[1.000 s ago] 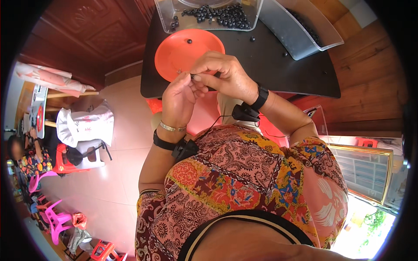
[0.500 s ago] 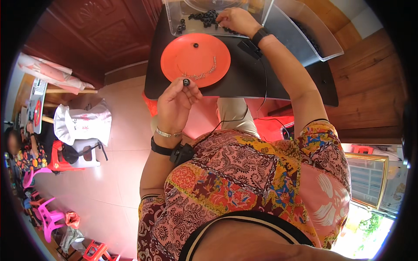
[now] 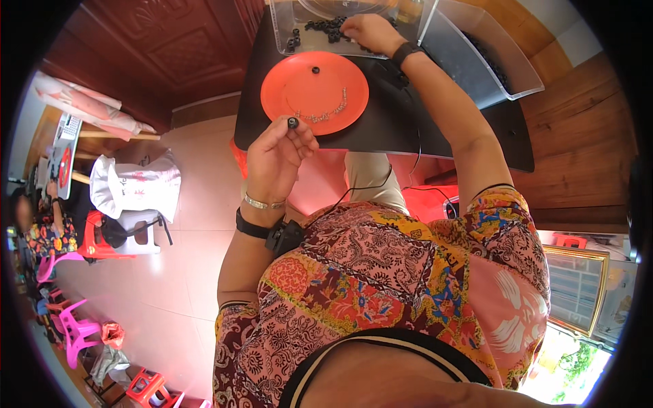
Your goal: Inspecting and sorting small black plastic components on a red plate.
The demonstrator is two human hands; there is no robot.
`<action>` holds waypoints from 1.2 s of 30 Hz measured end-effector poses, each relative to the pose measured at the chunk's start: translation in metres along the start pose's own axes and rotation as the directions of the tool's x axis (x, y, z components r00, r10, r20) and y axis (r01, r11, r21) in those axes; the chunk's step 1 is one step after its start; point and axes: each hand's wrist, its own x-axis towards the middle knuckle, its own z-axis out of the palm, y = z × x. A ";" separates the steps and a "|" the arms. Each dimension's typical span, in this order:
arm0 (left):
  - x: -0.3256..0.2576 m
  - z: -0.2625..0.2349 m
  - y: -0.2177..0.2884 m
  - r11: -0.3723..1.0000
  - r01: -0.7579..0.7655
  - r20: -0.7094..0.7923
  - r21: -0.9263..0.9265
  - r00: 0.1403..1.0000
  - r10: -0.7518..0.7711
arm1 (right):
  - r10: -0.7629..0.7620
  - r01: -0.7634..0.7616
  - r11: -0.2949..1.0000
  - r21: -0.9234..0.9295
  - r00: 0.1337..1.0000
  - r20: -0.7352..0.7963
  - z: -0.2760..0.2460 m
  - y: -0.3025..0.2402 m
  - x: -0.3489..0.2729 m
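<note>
- The dark worktop (image 3: 388,126) fills the far side of the view, toward 12 o'clock from the person; taking the plate as the clock's centre, the other things lie around it.
- The clear bin (image 3: 326,49) stands at about 1 o'clock, with a spread of small black pieces (image 3: 333,28) on its floor.
- The second bin (image 3: 469,75), greyish and see-through, stands between 2 and 3 o'clock and also holds dark pieces.
- The orange-red plate (image 3: 289,80) lies flat on the worktop.
- The right hand (image 3: 376,34) shows the main change: a second ago it met the left at the plate's near rim; now it is between 1 and 2 o'clock, inside the clear bin, fingers bent down at the pile. I cannot tell whether they have closed on anything.
- The left hand (image 3: 277,151) has stayed by the rim, at 7 o'clock, thumb and fingertips pinched together on one piece. The work seems split: one hand keeps its piece, the other is at the supply.
- A line of silvery bits (image 3: 333,110) curves along the plate from 3 to about 8 o'clock, uncovered now that the right hand is away.
- The held black piece (image 3: 293,123) shows its end upward.
- A lone black piece (image 3: 315,70) sits on the plate toward 12 o'clock.
</note>
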 end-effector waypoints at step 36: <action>0.000 0.050 0.012 0.996 0.065 0.180 0.053 0.981 -0.074 | -0.067 0.192 0.035 0.981 0.980 -0.190 -0.083 -0.155 -0.133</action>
